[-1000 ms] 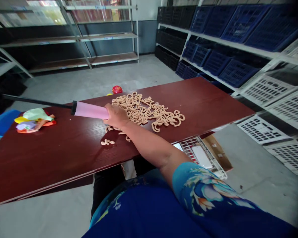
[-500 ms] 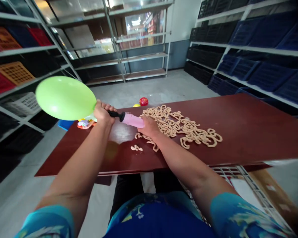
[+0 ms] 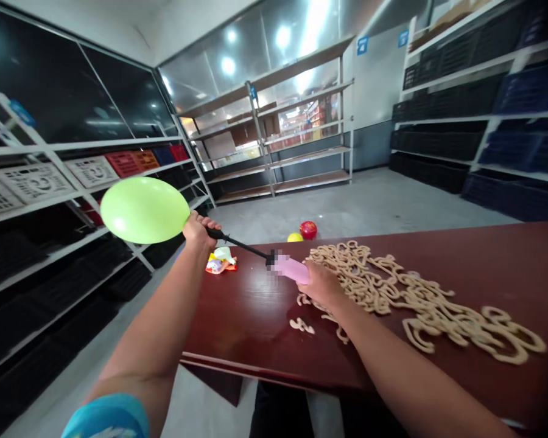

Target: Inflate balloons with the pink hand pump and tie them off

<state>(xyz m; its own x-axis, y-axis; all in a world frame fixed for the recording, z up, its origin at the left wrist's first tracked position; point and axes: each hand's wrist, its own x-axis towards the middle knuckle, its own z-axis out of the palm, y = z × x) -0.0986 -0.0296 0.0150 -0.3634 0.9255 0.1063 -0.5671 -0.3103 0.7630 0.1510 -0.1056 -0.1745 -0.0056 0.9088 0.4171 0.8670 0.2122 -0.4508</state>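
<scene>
A hand balloon pump is held out between my two hands above the table. My left hand (image 3: pixel 201 231) is closed round its black end (image 3: pixel 215 233) and the neck of an inflated light-green balloon (image 3: pixel 145 210), which sticks out to the left. A thin black rod (image 3: pixel 246 247) runs from there to the pink pump barrel (image 3: pixel 295 269), its near end blurred. My right hand (image 3: pixel 322 285) is wrapped round the barrel's right end. Just beyond that hand lies a tangled heap of beige, curled, noodle-like pieces (image 3: pixel 374 283). One small loose piece (image 3: pixel 302 326) lies apart in front.
The dark red table (image 3: pixel 265 347) spans the front. A colourful packet (image 3: pixel 221 261) lies near its left edge. Beyond the far edge are a yellow ball (image 3: pixel 295 237) and a red ball (image 3: pixel 308 230). Shelves with crates (image 3: pixel 41 182) stand left, dark crates (image 3: pixel 442 143) right.
My hands have moved apart, and a long stretch of black rod now shows between them. The view has tilted up and swung left. The balloon is still at my left hand.
</scene>
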